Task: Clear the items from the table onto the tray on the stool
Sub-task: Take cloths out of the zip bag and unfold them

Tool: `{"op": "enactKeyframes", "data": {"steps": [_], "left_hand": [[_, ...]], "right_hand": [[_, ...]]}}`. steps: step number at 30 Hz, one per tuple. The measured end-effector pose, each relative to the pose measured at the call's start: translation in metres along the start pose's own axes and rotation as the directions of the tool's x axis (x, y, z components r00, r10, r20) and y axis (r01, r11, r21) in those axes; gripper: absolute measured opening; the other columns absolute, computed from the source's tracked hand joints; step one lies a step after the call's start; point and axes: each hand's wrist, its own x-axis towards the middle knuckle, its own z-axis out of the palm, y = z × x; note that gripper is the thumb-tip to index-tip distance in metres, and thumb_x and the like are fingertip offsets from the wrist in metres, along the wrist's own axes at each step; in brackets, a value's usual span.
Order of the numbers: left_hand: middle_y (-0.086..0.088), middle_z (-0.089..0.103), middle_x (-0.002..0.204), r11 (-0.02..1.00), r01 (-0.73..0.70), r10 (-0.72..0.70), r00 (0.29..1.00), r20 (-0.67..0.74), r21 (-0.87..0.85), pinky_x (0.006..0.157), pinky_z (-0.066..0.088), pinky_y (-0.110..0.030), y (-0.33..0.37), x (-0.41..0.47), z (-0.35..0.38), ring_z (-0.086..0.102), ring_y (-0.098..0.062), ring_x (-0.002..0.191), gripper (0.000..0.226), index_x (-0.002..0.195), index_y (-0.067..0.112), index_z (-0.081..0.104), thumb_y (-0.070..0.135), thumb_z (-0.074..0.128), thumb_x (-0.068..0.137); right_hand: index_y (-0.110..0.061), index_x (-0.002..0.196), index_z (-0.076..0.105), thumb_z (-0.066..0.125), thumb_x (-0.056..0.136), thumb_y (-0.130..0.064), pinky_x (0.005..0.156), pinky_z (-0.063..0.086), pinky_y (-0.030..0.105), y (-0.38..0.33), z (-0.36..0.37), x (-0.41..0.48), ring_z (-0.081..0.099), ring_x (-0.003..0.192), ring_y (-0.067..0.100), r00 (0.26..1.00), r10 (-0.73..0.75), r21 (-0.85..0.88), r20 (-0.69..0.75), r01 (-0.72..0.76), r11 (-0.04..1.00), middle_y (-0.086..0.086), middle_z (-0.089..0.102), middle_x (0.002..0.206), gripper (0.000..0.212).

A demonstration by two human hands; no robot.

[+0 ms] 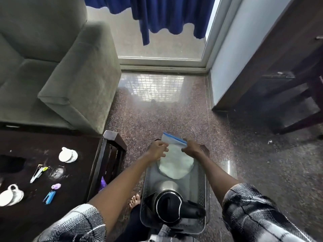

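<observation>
Two hands on one zip bag [174,159] — left hand [157,151] pinching the near-left upper corner, right hand [193,148] gripping the right side just under the blue zip strip, both closed on the plastic. Bag filled with something pale and whitish, its rounded lower end resting on the far part of the clear tray [203,194], its top tilted up and away over the tray's far edge. Tray on a stool, of which only a dark corner shows past the right hand. Nearer on the same tray, a steel kettle [168,205] with a black lid and handle, upright, seen from above, close to the bag but not clearly touching it. Off to the left, a dark table [26,217] with things lying on it: two white cups on saucers, one at the far side [68,155] and one at the near-left edge [11,195]; a small clipper-like tool with a yellow-green tip [38,172]; a blue stapler [49,196]; a small purple thing [56,186] just beyond the stapler; a clear round item [57,172], too faint to identify. Grey sofa [57,67] behind the table, blue curtain [166,14] hanging above a glass door. Bare foot [135,200] on the speckled floor between table and stool; checked sleeves at both forearms.
</observation>
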Motion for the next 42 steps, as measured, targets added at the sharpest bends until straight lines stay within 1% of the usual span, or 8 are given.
{"op": "enactKeyframes", "data": {"steps": [6, 13, 17, 23, 28, 32, 34, 42], "left_hand": [[-0.012, 0.056, 0.108, 0.997, -0.002, 0.002, 1.0, 0.004, 0.078, 0.038, 0.037, -0.003, -0.028, -0.016, -0.011, 0.05, -0.008, 0.072, 0.031, 0.124, -0.002, 0.05, 0.008, 0.04, 0.096], [0.0, 0.062, 0.106, 0.999, 0.033, -0.033, 0.999, 0.015, 0.031, 0.06, 0.041, -0.018, -0.07, -0.042, -0.027, 0.057, -0.012, 0.082, 0.029, 0.121, 0.012, 0.055, 0.014, 0.042, 0.095], [-0.006, 0.063, 0.117, 0.996, 0.052, -0.051, 0.999, 0.012, -0.077, 0.064, 0.045, -0.02, -0.09, -0.061, -0.037, 0.06, -0.013, 0.084, 0.032, 0.126, 0.008, 0.052, 0.016, 0.042, 0.097], [-0.003, 0.045, 0.142, 0.949, -0.012, 0.019, 1.0, 0.017, -0.314, 0.101, 0.04, -0.042, -0.125, -0.097, -0.066, 0.051, -0.024, 0.122, 0.059, 0.144, 0.019, 0.025, 0.031, 0.053, 0.093], [0.01, 0.046, 0.132, 0.817, -0.08, 0.063, 0.997, -0.049, -0.572, 0.099, 0.028, -0.038, -0.168, -0.132, -0.12, 0.044, -0.012, 0.116, 0.045, 0.13, 0.037, 0.032, 0.033, 0.053, 0.092], [0.005, 0.069, 0.105, 0.68, -0.118, 0.107, 0.992, -0.061, -0.724, 0.074, 0.056, -0.027, -0.237, -0.169, -0.181, 0.065, -0.014, 0.094, 0.047, 0.121, 0.025, 0.055, 0.029, 0.071, 0.077], [-0.008, 0.068, 0.115, 0.628, -0.108, 0.109, 0.993, -0.051, -0.771, 0.083, 0.055, -0.04, -0.279, -0.189, -0.215, 0.065, -0.024, 0.104, 0.075, 0.127, 0.014, 0.053, 0.031, 0.085, 0.06], [-0.01, 0.071, 0.106, 0.375, -0.089, 0.173, 0.985, -0.024, -0.923, 0.066, 0.06, -0.037, -0.386, -0.254, -0.305, 0.07, -0.023, 0.09, 0.053, 0.113, 0.01, 0.061, 0.013, 0.08, 0.063]], "right_hand": [[-0.005, 0.093, 0.072, 0.062, 0.074, -0.007, 0.074, 0.049, 0.032, 0.003, 0.001, -0.014, 0.067, 0.09, 0.029, 1.0, -0.032, -0.043, -0.002, 0.031, 0.999, 0.02, 0.071, 0.097, 0.021], [-0.019, 0.055, 0.057, 0.062, 0.073, 0.002, 0.059, 0.038, 0.024, -0.028, -0.025, -0.06, 0.05, 0.052, 0.006, 0.97, -0.238, 0.204, 0.051, 0.224, 0.953, 0.004, 0.057, 0.057, 0.028], [-0.012, 0.055, 0.057, 0.063, 0.071, -0.002, 0.054, 0.034, 0.021, -0.055, -0.037, -0.102, 0.045, 0.049, 0.0, 0.961, -0.277, 0.367, -0.009, 0.261, 0.893, 0.009, 0.057, 0.056, 0.02], [0.016, 0.079, 0.059, 0.048, 0.074, 0.01, 0.065, 0.048, 0.025, -0.102, -0.016, -0.151, 0.063, 0.067, 0.019, 0.957, -0.287, 0.707, 0.031, 0.182, 0.684, 0.009, 0.074, 0.077, 0.013], [0.007, 0.081, 0.056, 0.034, 0.074, 0.01, 0.059, 0.053, 0.024, -0.152, 0.038, -0.181, 0.065, 0.057, 0.02, 0.959, -0.258, 0.85, 0.114, 0.04, 0.525, 0.013, 0.069, 0.063, 0.024], [-0.002, 0.068, 0.049, 0.025, 0.077, 0.011, 0.057, 0.056, 0.024, -0.206, 0.102, -0.217, 0.065, 0.053, 0.021, 0.963, -0.227, 0.907, 0.145, -0.038, 0.42, 0.012, 0.065, 0.054, 0.029], [0.0, 0.059, 0.051, 0.032, 0.076, 0.008, 0.054, 0.055, 0.023, -0.232, 0.138, -0.237, 0.063, 0.05, 0.019, 0.969, -0.22, 0.905, 0.114, -0.01, 0.425, 0.01, 0.065, 0.052, 0.026], [-0.004, 0.072, 0.058, 0.045, 0.088, 0.006, 0.051, 0.055, 0.027, -0.316, 0.243, -0.289, 0.068, 0.058, 0.024, 0.942, -0.335, 0.74, 0.009, 0.219, 0.636, 0.016, 0.068, 0.074, 0.023]]}}
